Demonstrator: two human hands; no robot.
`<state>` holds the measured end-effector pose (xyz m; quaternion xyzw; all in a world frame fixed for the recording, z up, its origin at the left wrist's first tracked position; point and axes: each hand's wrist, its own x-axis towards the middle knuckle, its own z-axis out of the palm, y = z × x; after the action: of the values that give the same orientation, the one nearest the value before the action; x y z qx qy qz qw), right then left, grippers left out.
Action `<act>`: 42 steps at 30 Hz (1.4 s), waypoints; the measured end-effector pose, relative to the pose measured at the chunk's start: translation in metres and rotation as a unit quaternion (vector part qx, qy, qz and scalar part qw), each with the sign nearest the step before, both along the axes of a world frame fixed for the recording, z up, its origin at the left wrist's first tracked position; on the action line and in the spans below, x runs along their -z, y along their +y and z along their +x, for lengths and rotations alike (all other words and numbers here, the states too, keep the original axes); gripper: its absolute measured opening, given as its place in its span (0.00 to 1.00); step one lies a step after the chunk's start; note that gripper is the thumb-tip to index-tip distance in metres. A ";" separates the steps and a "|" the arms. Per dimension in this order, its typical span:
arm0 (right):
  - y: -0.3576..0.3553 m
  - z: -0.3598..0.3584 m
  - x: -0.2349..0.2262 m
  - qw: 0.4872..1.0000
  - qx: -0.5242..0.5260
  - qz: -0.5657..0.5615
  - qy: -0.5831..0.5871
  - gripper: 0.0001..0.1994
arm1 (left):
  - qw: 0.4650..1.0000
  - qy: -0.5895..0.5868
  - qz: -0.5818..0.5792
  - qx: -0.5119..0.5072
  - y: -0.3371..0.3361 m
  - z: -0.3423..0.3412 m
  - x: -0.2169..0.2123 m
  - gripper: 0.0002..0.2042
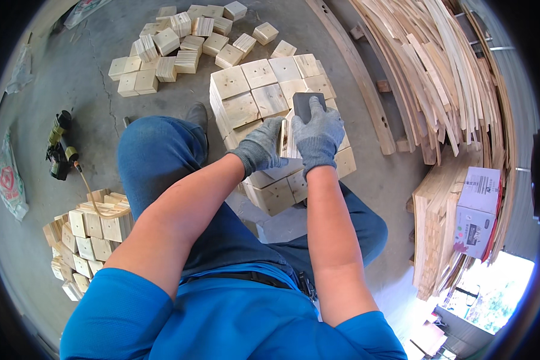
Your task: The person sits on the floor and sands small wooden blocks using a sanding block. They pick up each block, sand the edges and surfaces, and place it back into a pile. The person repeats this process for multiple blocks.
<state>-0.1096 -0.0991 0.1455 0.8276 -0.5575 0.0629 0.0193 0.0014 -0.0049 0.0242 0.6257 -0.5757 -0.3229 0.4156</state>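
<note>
My left hand (261,146), in a grey knit glove, grips a pale wooden block (288,143) with layered edges from its left side. Just right of it, my gloved right hand (320,133) is closed on a dark grey rectangular block that looks like a sanding block (303,105). The right hand covers part of the wooden block, so whether the dark block touches it cannot be seen. Both hands are over a stack of wooden blocks (240,108) between my knees, its tops pale and dotted with small holes.
Loose wooden blocks (167,41) lie on the concrete floor ahead. Another block pile (84,231) stands at left, near a green-and-black tool (59,141) with a hose (93,195). Long wood strips (426,72), a beam (357,72) and a cardboard box (477,210) are at right.
</note>
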 end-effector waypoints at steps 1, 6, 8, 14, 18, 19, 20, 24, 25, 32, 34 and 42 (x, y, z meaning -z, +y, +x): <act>0.004 -0.003 -0.001 1.000 -0.007 -0.002 -0.011 0.32 | 1.000 -0.013 -0.011 -0.003 0.000 0.000 0.001 0.52; 0.056 -0.035 -0.007 0.998 -0.037 0.025 -0.054 0.32 | 0.999 -0.043 -0.009 -0.013 -0.005 -0.001 0.010 0.51; 0.080 -0.056 -0.009 0.997 -0.041 0.030 -0.062 0.33 | 0.999 -0.035 0.005 0.000 -0.007 -0.003 0.007 0.50; 0.129 -0.098 -0.004 0.995 -0.063 0.031 -0.068 0.37 | 1.000 -0.021 -0.003 0.017 -0.011 -0.001 0.020 0.50; 0.104 -0.092 0.000 0.992 -0.084 0.010 -0.092 0.35 | 0.999 -0.029 0.002 0.013 -0.009 -0.003 0.012 0.50; 0.093 -0.087 0.002 0.992 -0.080 0.012 -0.099 0.35 | 1.000 -0.030 -0.001 0.008 -0.007 -0.003 0.009 0.50; 0.079 -0.081 0.005 0.991 -0.077 0.015 -0.107 0.35 | 1.000 -0.027 0.008 0.007 -0.006 -0.001 0.005 0.50; 0.014 -0.053 0.016 0.992 -0.034 0.020 -0.117 0.35 | 0.999 -0.031 -0.009 0.012 -0.003 0.001 0.004 0.51; -0.001 -0.045 0.018 0.993 -0.029 0.026 -0.114 0.35 | 0.999 -0.040 -0.024 0.012 -0.002 0.003 0.008 0.52; -0.013 -0.041 0.007 0.989 0.006 0.065 -0.132 0.36 | 1.000 -0.019 -0.012 -0.008 -0.002 -0.002 0.001 0.49; 0.012 -0.057 0.014 0.982 -0.016 0.081 -0.172 0.36 | 0.999 -0.034 -0.030 -0.008 0.000 0.001 0.006 0.48; 0.107 -0.119 0.015 0.985 -0.066 0.043 -0.154 0.37 | 0.999 -0.003 0.026 0.024 -0.009 0.001 0.007 0.50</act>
<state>-0.2290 0.0081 0.1303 0.8431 -0.5001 0.1663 -0.1068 0.0023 -0.0139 0.0171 0.6231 -0.5835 -0.3455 0.3898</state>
